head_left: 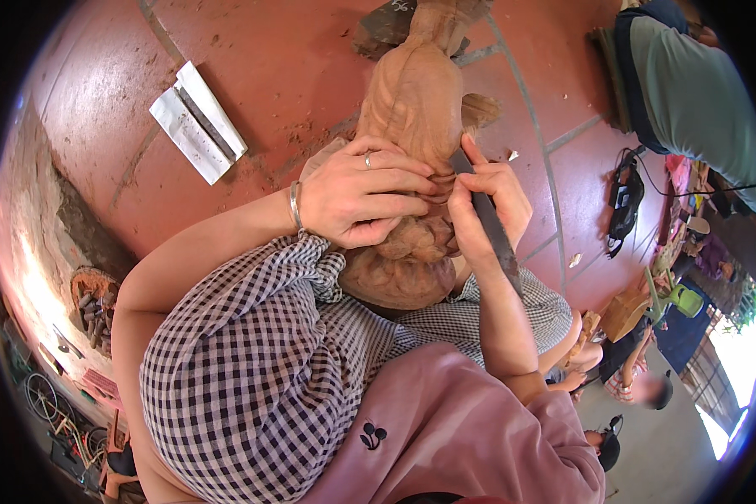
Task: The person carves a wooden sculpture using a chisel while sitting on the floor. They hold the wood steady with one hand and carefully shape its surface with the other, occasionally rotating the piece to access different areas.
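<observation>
A reddish-brown wooden carving (412, 101) with a rounded, grooved body leans between my knees. My left hand (365, 189), with a ring and a bracelet, lies across its middle, fingers curled over the wood and holding it. In my closed right hand (491, 202) is a flat, dark metal carving tool (494, 231). One end of this tool meets the wood beside my left fingertips; the other runs back along my right wrist. The tool's working edge is hidden, so its exact kind does not show. Below my hands, deeper carved lumps and folds show on the wood.
Wood shavings dot the red tiled floor (286, 59). A white folded paper with a dark strip (197, 122) lies at the left. Dark blocks (386, 29) sit by the carving's far end. A black strapped item (622, 202) and a person in green (697, 84) are at the right.
</observation>
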`<state>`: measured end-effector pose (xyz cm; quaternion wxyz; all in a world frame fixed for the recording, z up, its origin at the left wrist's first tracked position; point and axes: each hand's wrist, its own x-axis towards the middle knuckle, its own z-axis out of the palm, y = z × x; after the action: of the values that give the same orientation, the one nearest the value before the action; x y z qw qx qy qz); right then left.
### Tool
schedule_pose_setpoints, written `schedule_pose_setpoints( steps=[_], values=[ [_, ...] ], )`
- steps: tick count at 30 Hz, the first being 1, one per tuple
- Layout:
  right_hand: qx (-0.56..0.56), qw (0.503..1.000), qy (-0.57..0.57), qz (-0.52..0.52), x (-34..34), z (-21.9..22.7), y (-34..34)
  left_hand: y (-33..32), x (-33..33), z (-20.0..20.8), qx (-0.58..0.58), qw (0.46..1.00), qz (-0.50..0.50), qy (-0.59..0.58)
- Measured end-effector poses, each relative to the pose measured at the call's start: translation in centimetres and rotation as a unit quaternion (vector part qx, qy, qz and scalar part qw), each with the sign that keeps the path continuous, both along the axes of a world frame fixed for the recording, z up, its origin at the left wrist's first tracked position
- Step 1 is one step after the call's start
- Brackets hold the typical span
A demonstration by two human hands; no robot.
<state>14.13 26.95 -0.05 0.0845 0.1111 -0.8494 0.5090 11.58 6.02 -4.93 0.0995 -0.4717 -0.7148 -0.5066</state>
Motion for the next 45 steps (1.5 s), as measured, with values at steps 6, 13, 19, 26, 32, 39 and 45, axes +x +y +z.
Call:
schedule_pose_setpoints(
  steps=[6, 13, 19, 26, 32, 39, 45],
  values=[
    [0.007, 1.000, -0.012, -0.009, -0.1, 0.5, 0.0, 0.1, 0.2, -0.8, 0.011, 1.000, -0.002, 0.001],
    [-0.128, 0.982, -0.109, -0.085, 2.5, 0.4, 1.5, -0.2, 0.0, -0.3, -0.022, 1.000, -0.014, -0.002],
    [-0.133, 0.976, -0.142, -0.101, 1.9, 0.8, -0.4, 0.0, 0.0, 0.1, -0.007, 1.000, -0.009, -0.012],
    [-0.039, 0.997, -0.043, -0.045, 0.5, -0.1, -0.1, 0.0, -0.1, 0.0, -0.015, 1.000, -0.010, -0.007],
    [-0.072, 0.992, -0.088, -0.049, 0.1, 0.9, -0.1, -0.1, -0.1, 0.4, -0.033, 0.999, -0.018, -0.020],
    [-0.111, 0.992, -0.062, -0.015, 0.7, -0.8, 1.1, 0.2, -0.1, 0.0, -0.008, 1.000, -0.013, -0.017],
    [-0.158, 0.968, -0.161, -0.108, 3.5, 1.8, 0.7, 0.0, -0.5, 0.7, -0.022, 0.999, -0.016, 0.028]
  ],
)
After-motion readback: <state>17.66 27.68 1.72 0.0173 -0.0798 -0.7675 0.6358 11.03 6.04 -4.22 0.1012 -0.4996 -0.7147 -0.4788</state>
